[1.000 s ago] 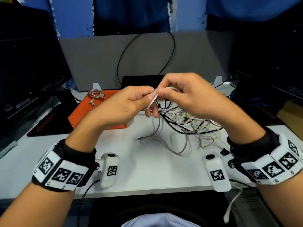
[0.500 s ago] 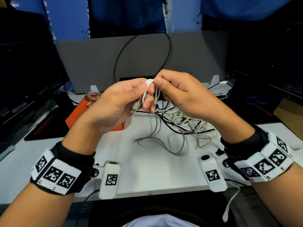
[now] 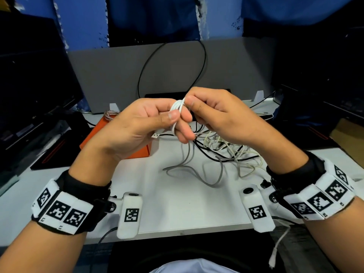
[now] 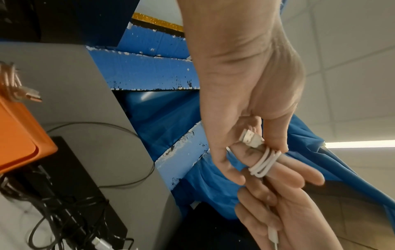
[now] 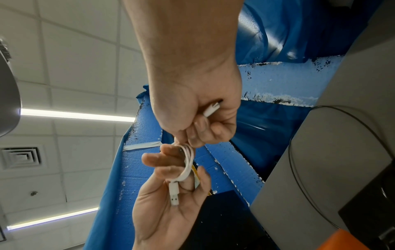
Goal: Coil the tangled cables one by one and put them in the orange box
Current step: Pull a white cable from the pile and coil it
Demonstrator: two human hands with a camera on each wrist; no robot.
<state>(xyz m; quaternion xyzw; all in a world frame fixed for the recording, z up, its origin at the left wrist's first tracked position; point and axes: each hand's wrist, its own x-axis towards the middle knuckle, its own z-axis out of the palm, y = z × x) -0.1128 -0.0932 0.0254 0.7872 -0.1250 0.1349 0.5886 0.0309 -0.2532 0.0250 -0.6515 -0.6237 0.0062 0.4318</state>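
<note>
White cable (image 3: 178,107) looped round left hand (image 3: 141,127) fingers as spool; right hand (image 3: 220,117) pinches free end, feeding. Orange box (image 3: 102,131) at 10 o'clock.

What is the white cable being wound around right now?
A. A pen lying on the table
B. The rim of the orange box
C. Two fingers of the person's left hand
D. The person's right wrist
C: in the left wrist view the white cable loops several times round two extended fingers of the left hand, while the right hand pinches its free end.
</note>
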